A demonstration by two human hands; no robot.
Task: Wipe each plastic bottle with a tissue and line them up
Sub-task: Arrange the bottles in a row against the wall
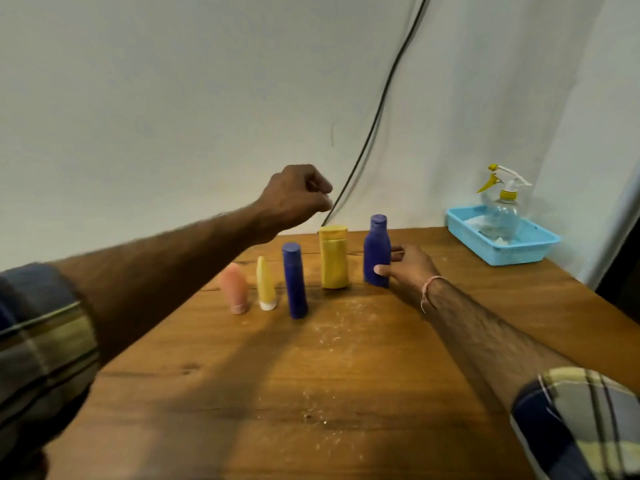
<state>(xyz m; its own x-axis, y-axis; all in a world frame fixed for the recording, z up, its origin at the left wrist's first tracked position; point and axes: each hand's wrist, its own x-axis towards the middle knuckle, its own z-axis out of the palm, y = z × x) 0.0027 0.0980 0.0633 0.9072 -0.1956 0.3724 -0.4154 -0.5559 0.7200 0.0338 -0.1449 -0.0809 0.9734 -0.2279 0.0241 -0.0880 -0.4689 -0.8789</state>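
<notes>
Wooden table [346, 393]: carries all items, with a row of five plastic containers running left to right across its middle.

Blue tray [519, 252]: far right corner, well apart from the row. It holds a clear spray bottle [502, 216] and some white material, possibly tissue. It appears to be kept aside as the supply point.

Left hand [294, 199]: raised above the row's middle with its fingers curled closed. Nothing is plainly seen in it, and it touches no bottle.

Right hand [412, 268]: grips the rounded blue bottle [375, 247] low on its body, thumb on the near face. The bottle stands upright at the right end of the row. In my judgement it is being set or nudged into line.

Yellow bottle [333, 261]: upright, just left of the gripped one.

Tall blue bottle [294, 282]: upright, next left and slightly nearer.

Yellow tube [265, 284] and pink tube [235, 287]: both stand on their caps at the left end.

The row appears complete and steps down in height toward the left.

White specks [332, 334]: scattered on the table nearer than the row, perhaps tissue residue.
</notes>
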